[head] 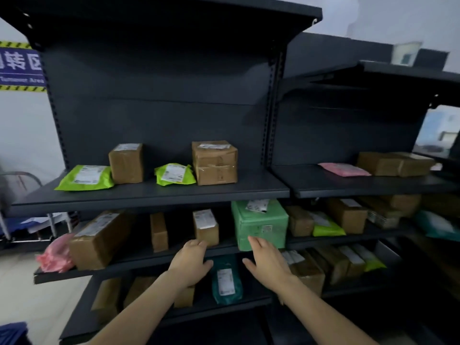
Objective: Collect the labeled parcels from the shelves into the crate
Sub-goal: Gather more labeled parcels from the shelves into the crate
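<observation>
Dark metal shelves hold labeled parcels. A big light-green parcel [261,224] stands on the second shelf [139,260], with a small brown box [206,227] to its left. My left hand [190,261] is open, fingers at that shelf's front edge below the small box. My right hand [267,262] is open too, fingertips touching the green parcel's lower front. Between the hands, one shelf lower, lies a dark-teal mailer [226,280]. The top shelf carries two lime mailers [86,178] and two brown boxes [214,163]. A blue corner [11,332] at bottom left may be the crate.
A long brown box [99,239] and a pink bag [56,253] sit at the second shelf's left end. The right bay holds a pink mailer [344,169] and several brown boxes [395,163]. A blue wall sign [21,66] hangs at left.
</observation>
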A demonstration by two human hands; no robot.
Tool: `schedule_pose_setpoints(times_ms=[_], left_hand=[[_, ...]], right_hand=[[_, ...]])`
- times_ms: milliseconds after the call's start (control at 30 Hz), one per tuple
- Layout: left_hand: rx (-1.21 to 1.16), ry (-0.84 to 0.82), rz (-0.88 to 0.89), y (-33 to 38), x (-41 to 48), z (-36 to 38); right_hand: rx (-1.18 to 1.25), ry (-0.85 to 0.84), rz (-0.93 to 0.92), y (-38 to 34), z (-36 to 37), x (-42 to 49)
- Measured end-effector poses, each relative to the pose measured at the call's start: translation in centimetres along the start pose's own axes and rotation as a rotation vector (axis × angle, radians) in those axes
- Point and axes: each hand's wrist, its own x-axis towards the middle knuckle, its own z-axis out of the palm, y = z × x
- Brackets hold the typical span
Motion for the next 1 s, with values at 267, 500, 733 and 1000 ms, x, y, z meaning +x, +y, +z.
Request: schedule_pose_setpoints(times_ms=[267, 500, 733, 1000], left_hand=[[0.011, -0.030, 0.132, 6.3, 2.4, 1.7], [0.031, -0.066, 0.263, 12.2, 6.6, 3.8], [-0.037, -0.072, 0.398, 18.7, 12.2, 5.5], [-0.063, -0.052, 0.559, 24.0, 19.5, 6.3]], right_hand=[[0.011, 0.066, 0.096, 6.1, -1.8, -2.3], [0.011, 0.104, 0.194, 11.3, -2.9, -3.6], [-0.035, 0.137, 0.289, 17.5, -4.5, -3.2], [-0.053, 0.180, 0.383, 23.8, -5.6, 0.5]])
